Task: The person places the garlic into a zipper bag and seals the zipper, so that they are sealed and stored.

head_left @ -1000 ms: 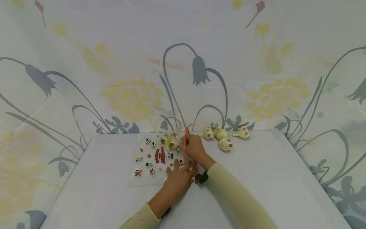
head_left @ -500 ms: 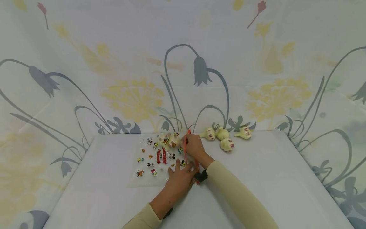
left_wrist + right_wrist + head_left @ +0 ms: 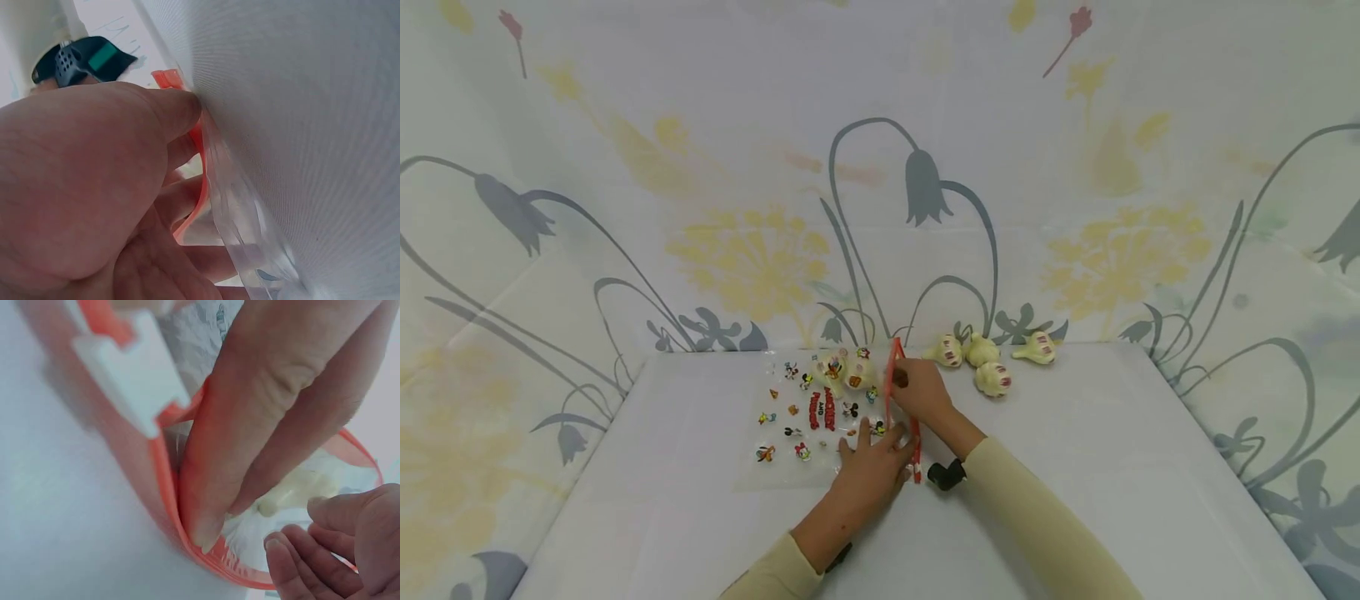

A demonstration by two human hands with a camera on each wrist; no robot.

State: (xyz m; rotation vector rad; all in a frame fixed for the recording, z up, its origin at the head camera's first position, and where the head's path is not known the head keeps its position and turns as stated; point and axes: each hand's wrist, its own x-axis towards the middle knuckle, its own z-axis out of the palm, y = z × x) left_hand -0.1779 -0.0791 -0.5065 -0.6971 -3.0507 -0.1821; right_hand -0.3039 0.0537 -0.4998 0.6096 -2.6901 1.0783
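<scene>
A clear zip bag (image 3: 782,471) with cartoon prints and a red zip edge (image 3: 917,450) lies on the table. Garlic bulbs (image 3: 842,372) show through its film in the upper half. My left hand (image 3: 868,467) holds the bag's mouth at its near end, thumb and fingers about the red edge. The white slider (image 3: 134,372) is close by those fingers. At the mouth's far part is my right hand (image 3: 922,390), with nothing gripped between thumb and fingers. In the right wrist view a pale garlic bulb (image 3: 300,490) lies inside the bag, beyond its fingertips.
Several loose garlic bulbs (image 3: 983,350) lie at the table's back edge, right of the bag; one (image 3: 1037,347) is set apart. A flower-patterned cloth (image 3: 880,250) rises behind the white table (image 3: 1112,467).
My right hand has let go of a garlic bulb inside the bag and drawn back to the right, toward the mouth. The left hand stays in place.
</scene>
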